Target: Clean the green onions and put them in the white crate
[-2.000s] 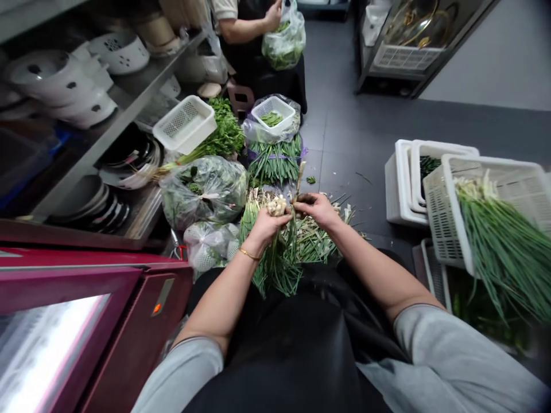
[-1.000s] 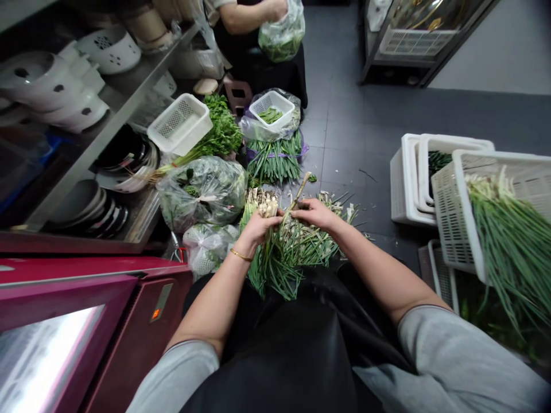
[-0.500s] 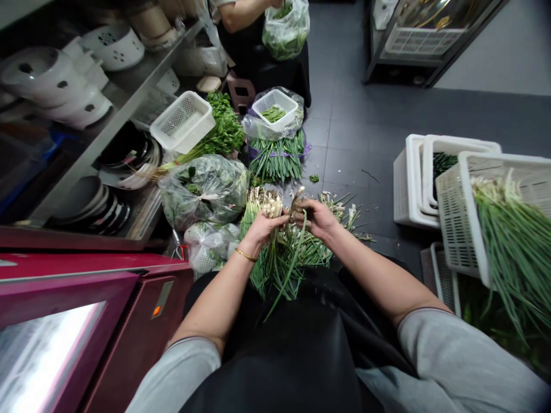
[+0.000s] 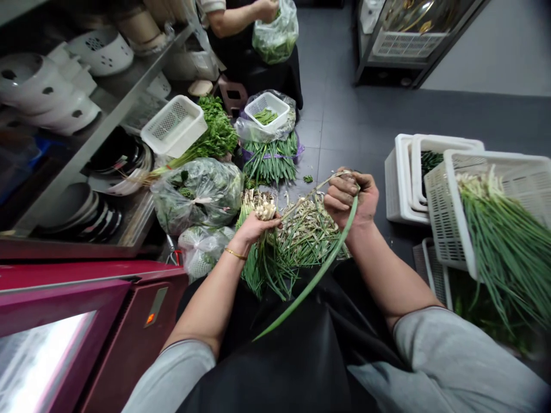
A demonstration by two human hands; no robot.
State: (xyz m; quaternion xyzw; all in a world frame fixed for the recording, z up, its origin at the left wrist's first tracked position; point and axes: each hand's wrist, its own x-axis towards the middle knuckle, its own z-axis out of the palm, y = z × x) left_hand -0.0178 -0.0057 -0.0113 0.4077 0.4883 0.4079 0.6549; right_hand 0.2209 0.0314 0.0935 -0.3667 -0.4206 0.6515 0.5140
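My left hand [image 4: 255, 228] is closed around a bunch of green onions [image 4: 267, 261], their pale root ends bunched above the thumb and the green tops hanging down. My right hand [image 4: 352, 198], soiled at the fingers, is closed in a fist, raised to the right of the bunch. From it a long green onion leaf [image 4: 316, 281] curves down to the left over my black apron. A thin, pale strip [image 4: 307, 197] stretches between the two hands. Below them lies a heap of trimmed leaves and peelings [image 4: 312, 229] on the floor.
At right, white crates [image 4: 456, 212] hold more green onions [image 4: 508, 241]. Ahead lie tied green leaves [image 4: 271, 162], a white basket [image 4: 267, 109] and bagged vegetables [image 4: 200, 192]. A co-worker's arm [image 4: 241, 18] is beyond. Shelves with dishes [image 4: 86, 115] and a red cabinet [image 4: 129, 332] line the left.
My right hand has moved away from my left, to the right and upward, drawing the leaf and pale strip with it. My left hand still grips the bunch. The view has shifted slightly.
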